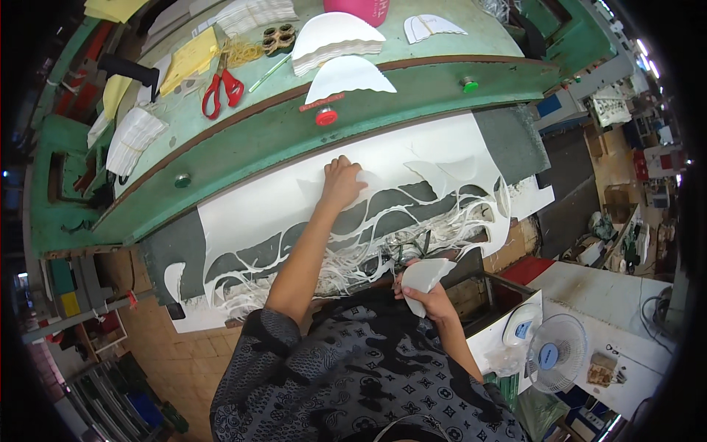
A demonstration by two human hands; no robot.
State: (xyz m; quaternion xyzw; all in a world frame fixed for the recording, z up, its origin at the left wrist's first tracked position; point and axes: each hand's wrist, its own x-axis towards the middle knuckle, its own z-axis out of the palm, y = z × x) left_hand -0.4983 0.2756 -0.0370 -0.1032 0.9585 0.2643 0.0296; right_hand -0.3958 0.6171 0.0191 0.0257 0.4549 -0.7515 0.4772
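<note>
A white sheet (272, 184) lies on the dark grey board of a green machine, its near side cut into curved openings and thin strips. My left hand (342, 183) rests on the middle of this sheet with its fingers curled inward. Whatever is under those fingertips is hidden. Low in front of my body, my right hand (434, 298) is closed around a few white curved cut pieces (427, 275), thumb on the near side. Between the hands lies a tangle of white offcut strips (361, 258) along the board's near edge.
On the green ledge beyond are stacked white cut pieces (335, 40), red-handled scissors (222, 92), yellow paper (190, 59) and a pink container (357, 9). A red button (326, 116) and a green button (469, 85) sit on the machine's beam. A white fan (557, 353) stands at right.
</note>
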